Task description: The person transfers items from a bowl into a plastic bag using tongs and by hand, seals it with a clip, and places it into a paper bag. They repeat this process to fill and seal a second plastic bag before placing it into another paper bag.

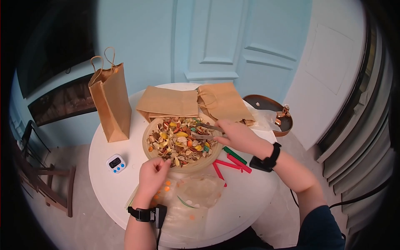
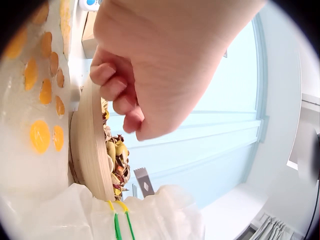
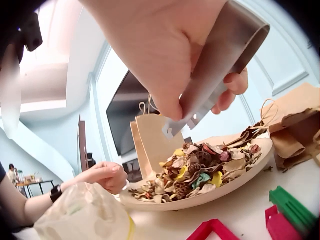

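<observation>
A round pale bowl (image 1: 146, 143) full of dried petals and pods (image 1: 179, 141) stands mid-table. My right hand (image 1: 239, 137) grips metal tongs (image 1: 205, 137) over the bowl's right side; their two arms stand apart. In the right wrist view the tongs (image 3: 215, 65) slant down above the petals (image 3: 200, 172), between thumb and fingers. My left hand (image 1: 153, 175) is at the bowl's near left rim, fingers curled. The left wrist view shows the curled fingers of that hand (image 2: 150, 75) beside the bowl's wall (image 2: 90, 140), with nothing visible in them.
Clear plastic bag (image 1: 187, 208) with orange dots at the near edge. Red clips (image 1: 228, 165) and a green clip (image 1: 234, 155) right of the bowl. White timer (image 1: 116, 163) at left. Upright paper bag (image 1: 110, 102) back left; flat paper bags (image 1: 168, 101) behind; dark tray (image 1: 260, 104) back right.
</observation>
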`<state>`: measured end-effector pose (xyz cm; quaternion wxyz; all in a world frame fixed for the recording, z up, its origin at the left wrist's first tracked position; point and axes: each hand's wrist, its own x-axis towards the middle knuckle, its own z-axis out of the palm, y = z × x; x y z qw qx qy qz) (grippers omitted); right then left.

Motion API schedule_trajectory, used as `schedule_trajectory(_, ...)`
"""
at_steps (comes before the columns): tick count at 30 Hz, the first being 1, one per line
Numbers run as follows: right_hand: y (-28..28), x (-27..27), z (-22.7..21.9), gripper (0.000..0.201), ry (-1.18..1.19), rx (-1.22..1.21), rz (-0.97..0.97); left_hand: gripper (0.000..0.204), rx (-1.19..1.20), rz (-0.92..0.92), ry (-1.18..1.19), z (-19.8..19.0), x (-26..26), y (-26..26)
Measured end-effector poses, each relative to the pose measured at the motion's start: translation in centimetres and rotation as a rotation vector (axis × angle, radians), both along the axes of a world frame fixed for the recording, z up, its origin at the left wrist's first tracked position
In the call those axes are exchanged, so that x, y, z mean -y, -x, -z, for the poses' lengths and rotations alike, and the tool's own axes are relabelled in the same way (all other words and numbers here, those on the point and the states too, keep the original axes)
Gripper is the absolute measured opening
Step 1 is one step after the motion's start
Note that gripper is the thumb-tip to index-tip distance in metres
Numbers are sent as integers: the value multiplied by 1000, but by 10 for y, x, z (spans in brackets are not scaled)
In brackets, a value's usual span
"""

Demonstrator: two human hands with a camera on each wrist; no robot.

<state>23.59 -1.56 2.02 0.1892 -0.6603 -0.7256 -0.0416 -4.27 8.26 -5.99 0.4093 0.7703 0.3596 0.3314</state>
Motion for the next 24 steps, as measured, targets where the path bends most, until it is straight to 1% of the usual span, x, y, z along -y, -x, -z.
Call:
schedule_trajectory(1, 0, -10, -2, 35, 2, 3, -2, 34, 3, -2, 2, 2, -2, -1)
schedule_trajectory(3, 0, -28, -9, 35, 121, 109, 126, 36, 56, -164, 0, 6, -6, -3)
schedule_trajectory(6, 0, -50, -12, 32, 137, 165, 69, 36, 51, -182, 8, 5, -6, -2)
schedule_trajectory(10, 22, -64, -21, 33, 218, 169, 24, 35, 35, -160, 19, 11, -9, -3)
schedule_trajectory(13, 18, -80, -30, 35, 233, 135, -7, 37, 54, -167, 10, 14, -10, -3)
schedule_trajectory(15, 12, -88, -44, 38, 211, -71, 88, 35, 90, -172, 7, 14, -10, -4)
schedule_trajectory(16, 10, -90, -47, 41, 294, -179, 107, 35, 95, -175, 6, 14, -10, -4)
schedule_trajectory(17, 11, -91, -44, 41, 293, -176, 106, 32, 123, -168, 10, 15, -10, -4)
schedule_trajectory(19, 14, -88, -33, 42, 249, -155, 36, 30, 158, -164, 11, 17, -11, -6)
schedule_trajectory(21, 34, -83, -20, 40, 151, -178, -101, 24, 399, -47, 87, 20, -13, -10)
schedule_trajectory(22, 48, -79, -15, 39, 100, -170, -161, 24, 402, -48, 87, 14, -11, -9)
schedule_trajectory(24, 78, -71, -6, 39, 79, -151, -249, 27, 594, 130, 443, -2, -7, -3)
